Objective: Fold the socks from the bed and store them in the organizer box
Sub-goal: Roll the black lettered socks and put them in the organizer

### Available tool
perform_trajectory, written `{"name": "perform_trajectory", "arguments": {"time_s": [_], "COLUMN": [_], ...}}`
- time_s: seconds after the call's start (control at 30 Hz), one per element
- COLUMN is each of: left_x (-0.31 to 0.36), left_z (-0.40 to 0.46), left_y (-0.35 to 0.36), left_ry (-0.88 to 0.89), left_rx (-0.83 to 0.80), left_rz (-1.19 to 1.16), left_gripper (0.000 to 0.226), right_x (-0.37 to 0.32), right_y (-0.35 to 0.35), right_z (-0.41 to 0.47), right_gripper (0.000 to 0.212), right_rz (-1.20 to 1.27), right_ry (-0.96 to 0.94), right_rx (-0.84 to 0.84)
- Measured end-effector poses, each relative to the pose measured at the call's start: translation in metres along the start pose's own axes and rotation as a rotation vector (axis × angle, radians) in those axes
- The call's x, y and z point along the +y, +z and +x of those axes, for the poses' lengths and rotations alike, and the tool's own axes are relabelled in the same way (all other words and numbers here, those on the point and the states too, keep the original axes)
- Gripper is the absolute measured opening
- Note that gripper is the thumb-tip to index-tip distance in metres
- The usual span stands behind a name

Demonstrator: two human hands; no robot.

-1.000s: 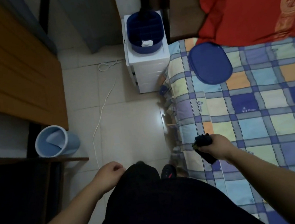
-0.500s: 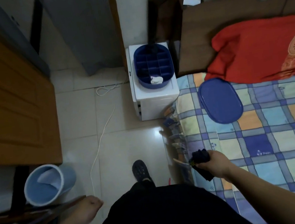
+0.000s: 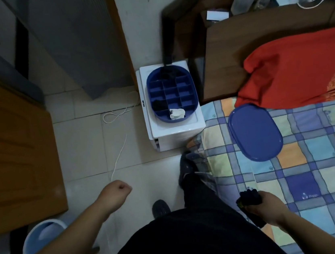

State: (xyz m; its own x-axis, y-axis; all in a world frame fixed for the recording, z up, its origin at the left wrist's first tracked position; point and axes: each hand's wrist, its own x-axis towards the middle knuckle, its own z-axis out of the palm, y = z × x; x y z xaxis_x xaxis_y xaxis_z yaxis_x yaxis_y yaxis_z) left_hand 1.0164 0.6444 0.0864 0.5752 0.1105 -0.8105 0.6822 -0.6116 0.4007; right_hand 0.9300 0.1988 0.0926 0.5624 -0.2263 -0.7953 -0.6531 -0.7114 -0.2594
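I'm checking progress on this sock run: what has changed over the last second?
The person has stepped forward toward the organizer box, which now shows nearer and lower in view. The left hand swung out, a loose fist, holding nothing. The right hand still grips the dark folded socks. The blue lid stays on the bed.

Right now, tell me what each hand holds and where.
The right hand grips a folded dark sock around its middle. The left hand is a closed, seemingly empty fist.

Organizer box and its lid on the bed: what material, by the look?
Organizer box: likely moulded plastic, dark blue, thin rigid dividers, slight sheen. Lid: probably the same plastic, smooth, with a raised rim and a soft highlight.
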Motion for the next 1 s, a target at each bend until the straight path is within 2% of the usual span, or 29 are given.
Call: {"name": "perform_trajectory", "arguments": {"time_s": [0.07,0.17,0.27,0.47,0.53,0.6,0.77,0.9,1.0], "left_x": [0.016,0.033,0.051,0.127,0.158,0.188,0.226,0.224,0.224], "left_z": [0.007,0.011,0.020,0.094,0.131,0.175,0.281,0.331,0.348], "left_y": [0.016,0.036,0.044,0.022,0.013,0.007,0.011,0.028,0.038], "left_ry": [-0.013,-0.041,-0.079,-0.129,-0.093,-0.060,-0.096,-0.097,0.095], "left_rx": [-0.054,-0.193,-0.281,-0.154,-0.100,-0.042,0.085,0.239,0.311], "left_rz": [0.065,0.249,0.360,0.209,0.169,0.130,-0.035,-0.186,-0.149], "left_gripper": [0.017,0.016,0.023,0.018,0.023,0.029,0.053,0.059,0.049], "right_x": [-0.008,-0.027,-0.058,-0.149,-0.179,-0.204,-0.252,-0.270,-0.280], "right_y": [-0.015,-0.048,-0.087,-0.148,-0.154,-0.156,-0.143,-0.127,-0.121], "right_z": [0.023,0.064,0.113,0.198,0.222,0.249,0.319,0.366,0.387], "right_gripper": [0.023,0.034,0.035,0.042,0.037,0.022,0.047,0.047,0.041], "right_rz": [0.001,-0.064,-0.111,-0.213,-0.167,-0.111,-0.050,-0.270,-0.484], "right_ry": [0.015,-0.003,-0.068,-0.239,-0.243,-0.245,-0.383,-0.562,-0.723], "right_rx": [-0.025,-0.086,-0.115,-0.105,-0.093,-0.060,0.028,0.085,0.147]}}
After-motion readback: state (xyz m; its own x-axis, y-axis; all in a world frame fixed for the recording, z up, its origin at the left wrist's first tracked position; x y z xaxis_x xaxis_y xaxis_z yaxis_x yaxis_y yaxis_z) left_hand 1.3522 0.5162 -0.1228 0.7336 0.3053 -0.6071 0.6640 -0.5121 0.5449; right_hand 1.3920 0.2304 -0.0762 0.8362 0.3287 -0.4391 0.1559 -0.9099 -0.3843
